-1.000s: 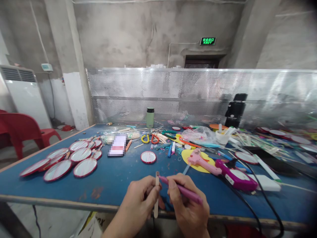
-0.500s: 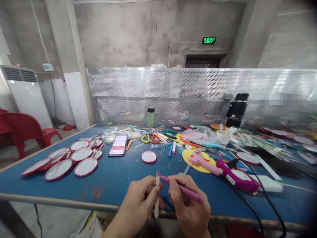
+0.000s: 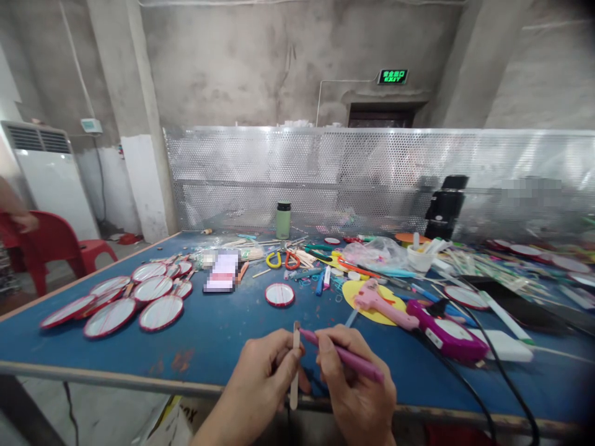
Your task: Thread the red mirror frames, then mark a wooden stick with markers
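Between thumb and fingers, my left hand (image 3: pixel 267 375) pinches a wooden craft stick (image 3: pixel 294 389), held upright near the table's front edge. The stick's upper end looks darkened. My right hand (image 3: pixel 356 384) grips a purple marker pen (image 3: pixel 356 362), its tip at or very close to the top of the stick; contact is too small to tell. Beyond the hands lies a round white disc with a red rim (image 3: pixel 279 294). A yellow disc (image 3: pixel 348 294) sits under a pink glue gun (image 3: pixel 388 305) to the right.
Several red-rimmed discs (image 3: pixel 158 313) are piled at left, near a phone (image 3: pixel 222 271). Scissors (image 3: pixel 283 259), a green bottle (image 3: pixel 283 220) and a white cup (image 3: pixel 421 259) stand or lie farther back. Black cables (image 3: pixel 458 371) run off the front right. A person's arm (image 3: pixel 16 210) is by a red chair (image 3: pixel 51 241).
A person's arm has come into view at the far left, beside the red chair. My hands, the stick and the pen look almost unmoved.
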Motion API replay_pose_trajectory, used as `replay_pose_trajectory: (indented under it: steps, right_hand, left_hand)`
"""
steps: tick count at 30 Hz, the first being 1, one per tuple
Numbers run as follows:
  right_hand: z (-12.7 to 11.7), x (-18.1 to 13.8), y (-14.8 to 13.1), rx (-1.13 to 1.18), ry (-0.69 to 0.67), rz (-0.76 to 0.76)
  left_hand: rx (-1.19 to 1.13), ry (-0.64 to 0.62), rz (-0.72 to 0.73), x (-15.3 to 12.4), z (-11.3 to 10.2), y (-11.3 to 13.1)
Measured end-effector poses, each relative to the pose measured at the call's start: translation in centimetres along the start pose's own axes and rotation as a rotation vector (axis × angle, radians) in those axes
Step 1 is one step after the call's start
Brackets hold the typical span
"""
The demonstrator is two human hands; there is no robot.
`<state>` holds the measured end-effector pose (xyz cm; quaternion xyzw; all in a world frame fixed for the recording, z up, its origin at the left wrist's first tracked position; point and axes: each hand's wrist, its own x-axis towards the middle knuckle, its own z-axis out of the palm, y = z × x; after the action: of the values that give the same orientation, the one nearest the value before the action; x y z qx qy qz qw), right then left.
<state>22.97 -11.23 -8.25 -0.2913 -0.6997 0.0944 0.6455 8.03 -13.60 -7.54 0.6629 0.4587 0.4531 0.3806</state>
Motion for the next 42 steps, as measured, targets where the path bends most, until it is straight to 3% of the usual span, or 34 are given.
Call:
replay_pose_trajectory:
  steps: [42]
  right_hand:
    - [-0.2, 0.15, -0.19, -0.048, -0.001, -0.015]
  left_hand:
    - [-0.018, -0.016, -0.034, -0.05, 0.11, -0.12]
